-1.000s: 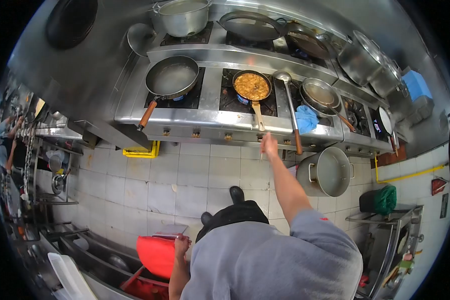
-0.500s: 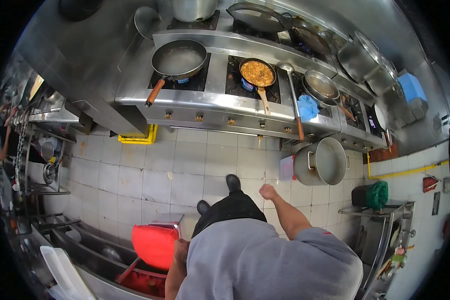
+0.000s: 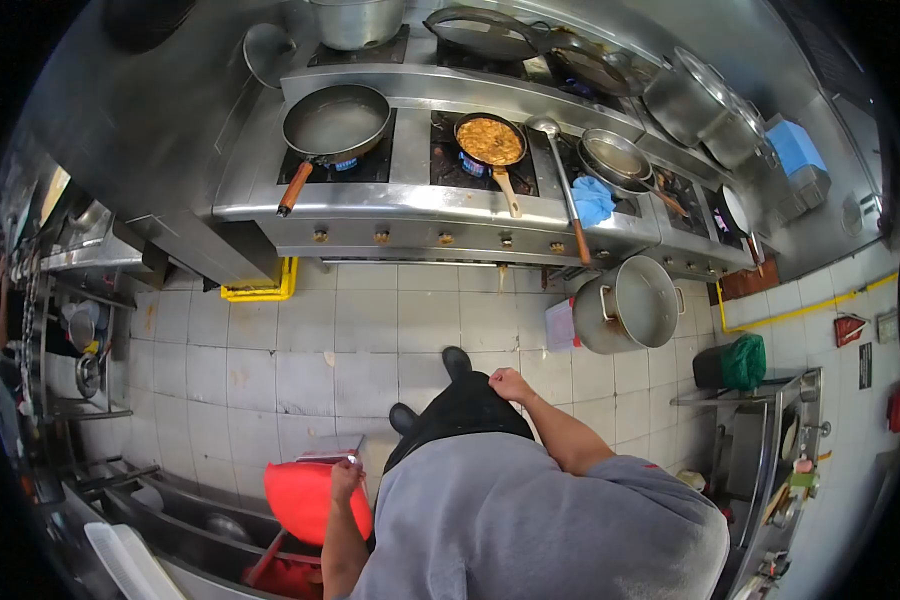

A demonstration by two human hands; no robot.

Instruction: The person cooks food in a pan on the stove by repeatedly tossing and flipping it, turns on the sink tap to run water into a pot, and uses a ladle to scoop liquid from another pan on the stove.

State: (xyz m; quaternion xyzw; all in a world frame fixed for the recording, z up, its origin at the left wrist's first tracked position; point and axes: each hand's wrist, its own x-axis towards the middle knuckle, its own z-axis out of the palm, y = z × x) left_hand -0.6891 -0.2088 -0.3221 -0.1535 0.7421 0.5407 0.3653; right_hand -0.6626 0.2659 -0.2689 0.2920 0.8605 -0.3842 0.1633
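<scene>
My left hand [image 3: 346,480] is closed beside a red plastic panel [image 3: 300,502] at the lower left. A small pale, shiny bit shows at its fingertips, too small to name. My right hand [image 3: 511,385] is curled shut in front of my dark trousers [image 3: 460,415]; whatever its fingers may hold is hidden. Both hands are well away from the stove [image 3: 410,205]. There, a small frying pan [image 3: 490,140] with browned food sits over a blue flame. Left of it a larger wooden-handled pan [image 3: 338,122] also stands over a flame.
A long ladle [image 3: 562,185] and a blue cloth [image 3: 592,202] lie by a pan with a strainer [image 3: 615,158]. A big pot [image 3: 630,308] stands below the stove front. A yellow crate [image 3: 260,285] is under the counter, and a green-lined bin [image 3: 742,362] is at right.
My left hand has come up and forward beside the red panel, a pale bit now showing at its fingers. My right hand has moved left toward my body. The whole view has shifted slightly.
</scene>
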